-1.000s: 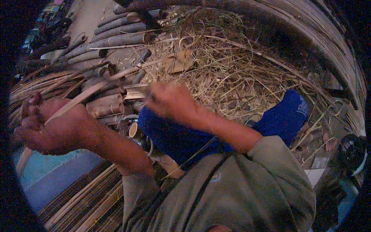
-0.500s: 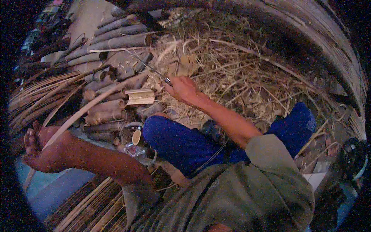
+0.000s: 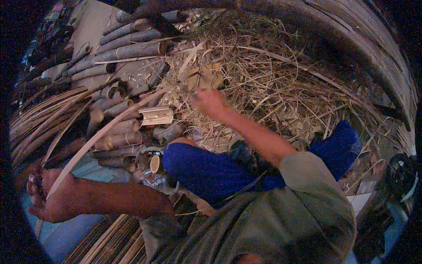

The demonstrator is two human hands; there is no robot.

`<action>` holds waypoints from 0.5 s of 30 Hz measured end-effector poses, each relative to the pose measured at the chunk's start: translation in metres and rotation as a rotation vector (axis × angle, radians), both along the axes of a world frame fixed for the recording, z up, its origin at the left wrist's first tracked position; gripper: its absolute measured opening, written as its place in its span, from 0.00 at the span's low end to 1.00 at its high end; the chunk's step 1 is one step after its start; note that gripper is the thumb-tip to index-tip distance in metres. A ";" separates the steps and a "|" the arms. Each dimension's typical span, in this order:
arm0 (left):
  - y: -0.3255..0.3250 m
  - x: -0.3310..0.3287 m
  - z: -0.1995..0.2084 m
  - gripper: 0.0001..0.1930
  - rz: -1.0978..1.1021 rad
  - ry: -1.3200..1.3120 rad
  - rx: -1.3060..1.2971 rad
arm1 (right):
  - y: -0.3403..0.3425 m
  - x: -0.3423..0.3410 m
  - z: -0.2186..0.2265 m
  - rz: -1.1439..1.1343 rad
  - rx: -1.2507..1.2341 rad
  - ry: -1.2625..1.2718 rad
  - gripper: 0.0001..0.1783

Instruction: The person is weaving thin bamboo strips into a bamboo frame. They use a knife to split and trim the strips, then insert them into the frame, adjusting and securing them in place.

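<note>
On the floor point(image 3: 91, 24) before us we see cut bamboo lengths point(image 3: 127, 53) lying side by side, and, right of them, a tangled, spread-out heap of straw-coloured shavings point(image 3: 268, 90).

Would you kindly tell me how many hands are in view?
2: the left hand at lower left, holding a strip; the right hand near the centre. Others may be hidden in shadow.

The person's bare left grip point(image 3: 55, 193) has dropped farther from the bundle of thin brown strips point(image 3: 46, 115) and now sits lower, over the pale-blue surface point(image 3: 72, 235). The long, flat, pale wooden strip point(image 3: 93, 137), nearly straight a second ago, now bows in an arc. The bare right grip point(image 3: 210, 103) has shifted off the cream-faced split bamboo piece point(image 3: 157, 115), uncovering it, and away from the blue-trousered knee point(image 3: 187, 163).
</note>
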State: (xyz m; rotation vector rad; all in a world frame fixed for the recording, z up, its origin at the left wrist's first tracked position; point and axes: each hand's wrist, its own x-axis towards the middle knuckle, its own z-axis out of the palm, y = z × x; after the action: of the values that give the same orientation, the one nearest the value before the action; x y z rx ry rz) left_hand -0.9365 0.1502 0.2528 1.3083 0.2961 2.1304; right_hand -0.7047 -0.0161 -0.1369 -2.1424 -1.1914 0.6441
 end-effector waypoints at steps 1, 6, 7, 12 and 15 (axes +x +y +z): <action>0.000 0.001 0.000 0.16 0.024 0.009 0.007 | 0.000 0.007 -0.021 0.026 -0.001 0.018 0.18; -0.007 -0.007 -0.005 0.17 0.106 0.037 0.011 | -0.008 -0.002 -0.002 0.145 0.106 0.145 0.19; -0.001 -0.006 -0.007 0.17 0.093 0.030 0.003 | -0.012 0.001 0.021 0.176 0.115 0.077 0.18; 0.023 -0.024 0.003 0.18 -0.110 -0.093 -0.040 | -0.003 0.039 -0.053 0.000 0.126 0.071 0.19; 0.013 -0.003 -0.007 0.19 0.163 0.011 -0.017 | -0.007 0.023 -0.063 0.061 0.169 0.016 0.19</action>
State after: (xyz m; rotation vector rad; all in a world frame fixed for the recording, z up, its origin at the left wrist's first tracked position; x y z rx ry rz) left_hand -0.9391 0.1628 0.2462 1.3261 0.4371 2.2504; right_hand -0.6813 -0.0230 -0.2001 -1.9639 -1.2603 0.5653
